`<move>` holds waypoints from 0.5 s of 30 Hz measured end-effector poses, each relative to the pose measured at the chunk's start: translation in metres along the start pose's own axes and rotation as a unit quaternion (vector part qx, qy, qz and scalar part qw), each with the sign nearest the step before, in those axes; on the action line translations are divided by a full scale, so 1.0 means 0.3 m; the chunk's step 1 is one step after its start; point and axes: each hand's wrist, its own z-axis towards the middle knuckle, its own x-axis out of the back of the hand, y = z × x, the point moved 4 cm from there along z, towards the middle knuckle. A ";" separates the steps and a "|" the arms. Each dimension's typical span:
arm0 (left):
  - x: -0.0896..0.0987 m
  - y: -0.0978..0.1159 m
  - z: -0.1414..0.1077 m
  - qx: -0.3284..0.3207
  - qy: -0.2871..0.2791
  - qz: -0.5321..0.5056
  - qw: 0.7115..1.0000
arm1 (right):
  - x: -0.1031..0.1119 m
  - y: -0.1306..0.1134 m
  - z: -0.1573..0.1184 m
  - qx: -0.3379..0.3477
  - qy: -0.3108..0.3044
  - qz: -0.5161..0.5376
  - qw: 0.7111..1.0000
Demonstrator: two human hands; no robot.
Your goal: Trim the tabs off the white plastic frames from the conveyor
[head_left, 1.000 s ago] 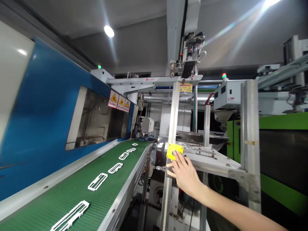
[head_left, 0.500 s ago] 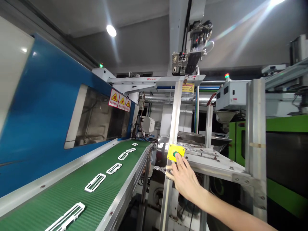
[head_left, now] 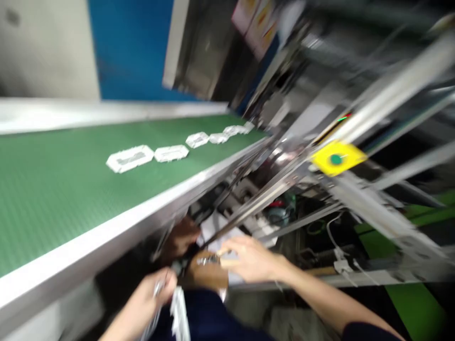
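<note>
Left hand (head_left: 140, 299) sits low on my feed, fingers curled around a white plastic moulding (head_left: 179, 315) that hangs down in front of a navy garment (head_left: 213, 322). Right hand (head_left: 250, 259) reaches in from the right with its fingers open and extended, just beside a small glinting metal tool (head_left: 208, 260) between the two hands; blur keeps me from telling whether they touch it. A blurred brown shape (head_left: 206, 278) lies under that tool, and I cannot tell what it is. Above the hands runs a green belt conveyor (head_left: 53, 189) with an aluminium side rail (head_left: 106, 232), carrying a row of white plastic frames (head_left: 130, 158). Blue machine housing (head_left: 131, 47) stands behind the belt, and a yellow push-button box (head_left: 337, 158) with a green button sits on metal framing to the right
</note>
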 end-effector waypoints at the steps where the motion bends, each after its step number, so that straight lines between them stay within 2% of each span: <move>1: -0.001 -0.063 -0.081 0.031 0.023 -0.017 0.999 | -0.041 -0.021 0.013 0.024 -0.039 0.009 0.999; 3: -0.002 -0.127 -0.196 0.055 0.030 -0.009 0.998 | -0.109 -0.048 0.043 0.050 -0.104 0.021 0.993; 5: 0.010 -0.139 -0.249 0.060 0.035 0.011 0.998 | -0.158 -0.068 0.066 0.068 -0.151 0.019 0.986; 8: 0.024 -0.118 -0.271 0.056 0.041 0.030 0.997 | -0.184 -0.091 0.084 0.093 -0.184 0.008 0.979; 15: 0.001 -0.083 -0.304 0.041 0.074 0.090 0.992 | -0.162 -0.122 0.162 0.155 -0.211 -0.031 0.965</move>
